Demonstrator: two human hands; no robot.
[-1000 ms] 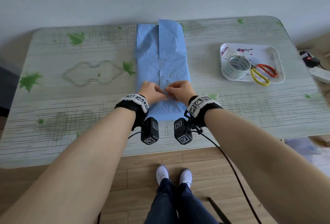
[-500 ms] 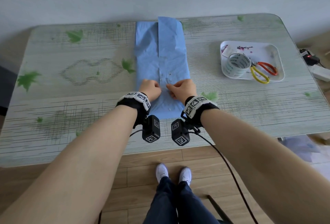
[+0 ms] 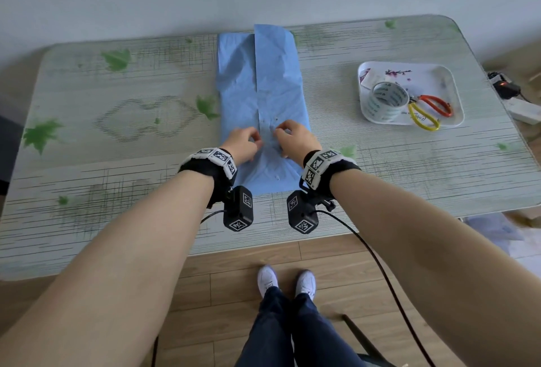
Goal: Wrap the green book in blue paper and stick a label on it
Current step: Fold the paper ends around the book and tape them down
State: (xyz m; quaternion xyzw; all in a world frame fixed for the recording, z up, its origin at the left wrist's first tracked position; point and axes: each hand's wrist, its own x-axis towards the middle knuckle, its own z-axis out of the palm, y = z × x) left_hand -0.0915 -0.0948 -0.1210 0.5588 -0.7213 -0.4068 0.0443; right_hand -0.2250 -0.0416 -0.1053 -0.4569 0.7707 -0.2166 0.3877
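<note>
Blue paper (image 3: 278, 79) lies lengthwise down the middle of the tabletop (image 3: 380, 167), running from the near edge toward the wall. Its two long flaps are folded inward. The right flap overlaps the left along a straight seam (image 3: 257, 88).

Green book: not visible anywhere. Judged to be inside the folded paper, under the overlap. No green shows through, so its exact position cannot be fixed.

Left hand (image 3: 243, 144) and right hand (image 3: 295, 139) sit close together on the near stretch of the paper, one either side of the seam. Fingers of both are curled narrow, tips down on the sheet. Cannot tell whether they pinch a fold or only press. Creases fan out from between the hands toward the near end, which suggests the paper is being held snug there so the overlap does not spring open.

Off to the right, well apart from the paper, is a white tray (image 3: 456, 97). It holds a tape roll (image 3: 386, 100), scissors (image 3: 424, 109) with one red and one yellow handle, and a pale card (image 3: 370, 78) at its far-left corner, possibly the label. They are probably kept there to stay within the right hand's reach and off the sheet.

Judgement: long seam formed, not visibly taped. Both ends are open and no label is on yet. Letting go with one hand to fetch tape risks the flap lifting.
</note>
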